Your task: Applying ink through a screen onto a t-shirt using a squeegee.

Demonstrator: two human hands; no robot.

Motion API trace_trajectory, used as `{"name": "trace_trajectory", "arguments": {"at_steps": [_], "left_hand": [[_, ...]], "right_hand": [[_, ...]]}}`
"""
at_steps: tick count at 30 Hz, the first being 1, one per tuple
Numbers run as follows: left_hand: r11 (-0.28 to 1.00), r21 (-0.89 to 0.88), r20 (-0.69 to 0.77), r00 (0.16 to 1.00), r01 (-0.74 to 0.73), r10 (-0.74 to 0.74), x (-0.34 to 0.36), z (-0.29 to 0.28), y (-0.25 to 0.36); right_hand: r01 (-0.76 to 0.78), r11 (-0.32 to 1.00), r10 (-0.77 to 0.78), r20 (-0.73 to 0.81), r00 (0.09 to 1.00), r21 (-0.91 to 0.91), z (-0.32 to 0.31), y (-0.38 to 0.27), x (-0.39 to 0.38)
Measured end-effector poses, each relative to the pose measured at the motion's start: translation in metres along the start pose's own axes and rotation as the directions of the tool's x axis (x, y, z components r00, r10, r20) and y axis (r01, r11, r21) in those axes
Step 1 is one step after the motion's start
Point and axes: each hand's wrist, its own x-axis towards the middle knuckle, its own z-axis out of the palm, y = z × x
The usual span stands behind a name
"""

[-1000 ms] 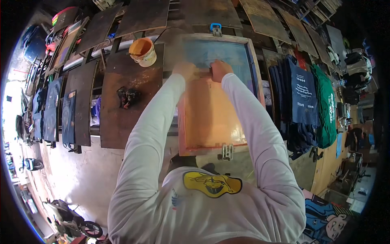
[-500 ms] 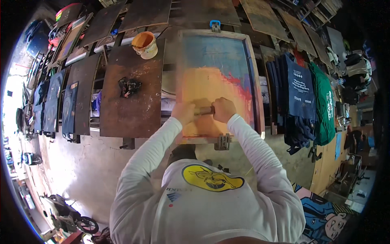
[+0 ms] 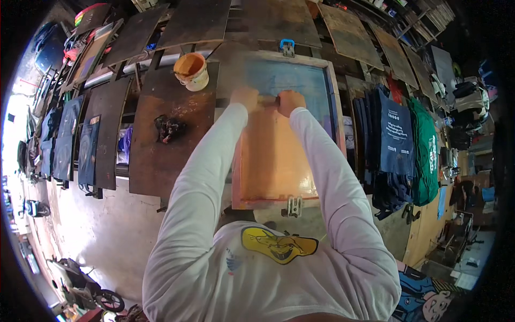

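Squeegee (image 3: 267,100), lying toward twelve o'clock on the framed screen (image 3: 276,155): the left hand (image 3: 244,99), blurred, appears curled round its nine o'clock end, the right hand (image 3: 291,102) fisted round its three o'clock end. Even pressure should serve best. Half a second ago, it lay near six.

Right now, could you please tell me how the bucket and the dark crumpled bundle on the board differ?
The bucket is pale outside and orange inside, while the bundle is mostly black. The bucket has a firm, round, open-topped shape; the bundle is an irregular heap. The bucket sits near the board's far edge, the bundle nearer the person. Both rest on the same brown board, left of the framed screen.
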Motion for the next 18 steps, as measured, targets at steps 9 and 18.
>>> {"name": "trace_trajectory", "arguments": {"at_steps": [9,18], "left_hand": [[0.987,-0.154,-0.232,0.973,-0.04,0.004,-0.156,0.055,0.058],[0.987,-0.074,-0.121,0.984,-0.144,0.134,-0.116,0.036,0.045]], "right_hand": [[0.078,0.994,-0.074,-0.053,0.996,0.078,0.055,-0.005,-0.165],[0.043,0.995,-0.049,0.065,0.997,0.093,-0.002,-0.008,-0.136]]}}
